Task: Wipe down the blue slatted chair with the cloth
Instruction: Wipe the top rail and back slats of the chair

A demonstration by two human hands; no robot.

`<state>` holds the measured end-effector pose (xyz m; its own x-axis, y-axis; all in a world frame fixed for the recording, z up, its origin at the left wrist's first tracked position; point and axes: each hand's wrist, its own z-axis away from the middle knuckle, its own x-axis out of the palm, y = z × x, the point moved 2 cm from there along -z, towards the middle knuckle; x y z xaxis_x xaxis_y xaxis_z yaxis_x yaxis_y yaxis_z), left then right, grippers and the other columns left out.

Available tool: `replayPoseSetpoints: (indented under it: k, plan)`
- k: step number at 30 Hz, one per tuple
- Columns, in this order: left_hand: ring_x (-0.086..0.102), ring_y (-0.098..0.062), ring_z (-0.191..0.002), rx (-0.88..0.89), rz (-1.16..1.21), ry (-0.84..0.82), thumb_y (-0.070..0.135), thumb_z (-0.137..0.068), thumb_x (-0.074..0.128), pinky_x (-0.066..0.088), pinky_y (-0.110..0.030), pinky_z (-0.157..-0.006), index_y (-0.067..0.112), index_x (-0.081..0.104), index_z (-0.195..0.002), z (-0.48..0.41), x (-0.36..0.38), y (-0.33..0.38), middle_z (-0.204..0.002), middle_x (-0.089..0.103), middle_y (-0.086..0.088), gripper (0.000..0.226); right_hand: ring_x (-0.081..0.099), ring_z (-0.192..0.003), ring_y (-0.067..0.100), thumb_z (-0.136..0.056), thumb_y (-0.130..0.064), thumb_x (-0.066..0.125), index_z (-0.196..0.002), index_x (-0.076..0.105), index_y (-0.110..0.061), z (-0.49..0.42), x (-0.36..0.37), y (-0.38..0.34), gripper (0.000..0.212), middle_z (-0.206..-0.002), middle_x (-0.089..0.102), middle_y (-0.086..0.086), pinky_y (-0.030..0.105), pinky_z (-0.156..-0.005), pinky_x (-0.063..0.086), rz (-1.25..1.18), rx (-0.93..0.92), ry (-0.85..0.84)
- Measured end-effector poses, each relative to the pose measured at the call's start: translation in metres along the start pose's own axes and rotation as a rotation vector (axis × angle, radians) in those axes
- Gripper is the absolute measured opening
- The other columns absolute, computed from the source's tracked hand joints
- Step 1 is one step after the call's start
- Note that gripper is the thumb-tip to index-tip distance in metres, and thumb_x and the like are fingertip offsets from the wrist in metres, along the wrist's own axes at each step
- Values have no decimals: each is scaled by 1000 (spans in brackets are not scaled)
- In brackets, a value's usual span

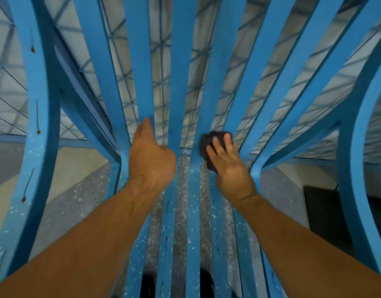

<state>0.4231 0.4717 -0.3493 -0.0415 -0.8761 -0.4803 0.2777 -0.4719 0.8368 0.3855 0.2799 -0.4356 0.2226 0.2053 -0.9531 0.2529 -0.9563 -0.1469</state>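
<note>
Seat slats (192, 233) of the blue slatted chair (181, 72) lie nearest, below both wrists, flecked with pale specks; judged not yet clean. The left hand (152, 160) grips one slat at the bend where seat turns up into back. Its fingers are curled round the slat out of sight and its thumb (146, 130) is laid up along it. To the right of that grip, with at least one slat between, the right hand (230, 168) presses the dark cloth (207, 145) against another slat at the same bend. Its fingers (216, 145) lie extended over the bunched cloth. The thumb is hidden, so whether it hooks behind the slat cannot be told. Beyond both grips the back slats fan upward, and a tiled surface shows through the gaps. Outboard of the left grip, the side frame (38, 104) carries rust-coloured streaks (38, 131) at its fixings. Risks, as judged: the cloth appears held by pressure alone, so a hard stroke over the bend could roll it off the narrow slat and drop it through a gap to the speckled floor (183, 166). Fingertips could also slip into the tight gaps there and be pinched. Rust could smear if wiped with the same cloth face.
</note>
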Motion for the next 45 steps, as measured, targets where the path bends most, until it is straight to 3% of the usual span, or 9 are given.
replayPoseSetpoints:
  k: [4, 8, 13, 22, 26, 31, 36, 42, 45]
  plan:
    - [33, -23, -140, -8, -8, -22, -6, -92, 41, 35, -40, -113, 22, 15, -155, 9, -5, 9, -158, 25, 0, 74, 37, -132, 42, -60, 23, 67, -127, 61, 2, 23, -16, -7, 70, -134, 57, 23, 66, -92, 47, -225, 177, -100]
    - [32, -24, -141, -12, -15, -29, -6, -93, 43, 35, -41, -112, 21, 14, -155, 12, -17, 21, -159, 23, -1, 74, 47, -133, 32, -76, 0, 47, -133, 57, -3, -19, -102, -32, 57, -137, 51, 2, 23, -117, 24, -396, 331, 300]
    - [41, -29, -135, 20, -12, 15, -6, -91, 44, 38, -45, -109, 20, 23, -153, 5, -28, 27, -153, 35, -5, 70, 43, -136, 35, -78, 8, 48, -138, 52, -3, -117, -180, -58, 61, -145, 47, 17, 35, -116, 30, -329, 215, 671]
    - [26, -14, -142, -10, 10, 35, -3, -96, 44, 17, -16, -108, 20, 17, -154, 7, -31, 18, -158, 22, 6, 68, 37, -135, 48, -64, 24, 67, -133, 56, 1, -53, -31, -56, 73, -149, 42, 22, 53, -84, 54, -28, 209, 169]
    - [33, -22, -140, -36, -13, -19, -1, -94, 46, 27, -34, -116, 23, 22, -154, 4, -28, 8, -157, 27, 1, 68, 52, -124, 48, -49, 18, 79, -125, 63, 0, -27, -5, -62, 79, -140, 52, 22, 50, -71, 58, 15, 257, -81]
    - [50, -18, -124, -35, -40, -99, 1, -95, 42, 49, -28, -96, 23, 24, -153, 14, -38, 19, -154, 34, -2, 64, 32, -143, 27, -87, 8, 52, -147, 41, -11, -20, -22, -63, 64, -160, 27, 8, 36, -112, 38, -171, 394, -432]
    - [65, -12, -80, 97, 3, -113, 9, -100, 42, 54, -25, -70, 22, 46, -142, 38, -84, 46, -116, 60, 14, 45, 66, -81, 17, -82, 15, 42, -106, 73, -25, -43, -93, -77, 56, -92, 72, -3, 23, -73, 55, -714, 695, -356]
    - [69, -13, -70, 135, 204, 219, 26, -92, 51, 58, -47, -69, 48, 61, -101, 24, -187, 56, -89, 71, 14, 26, 67, -80, 29, -75, 11, 58, -95, 77, -20, -102, -174, -127, 41, -88, 74, 16, 49, -81, 55, -1299, 771, -273]
    - [67, -12, -72, 77, 279, 303, 13, -99, 44, 58, -42, -66, 36, 59, -107, 10, -228, 50, -96, 69, 9, 28, 68, -84, 17, -78, 10, 60, -93, 74, -30, -153, -222, -149, 44, -87, 74, -3, 31, -77, 54, -1258, 548, 15]
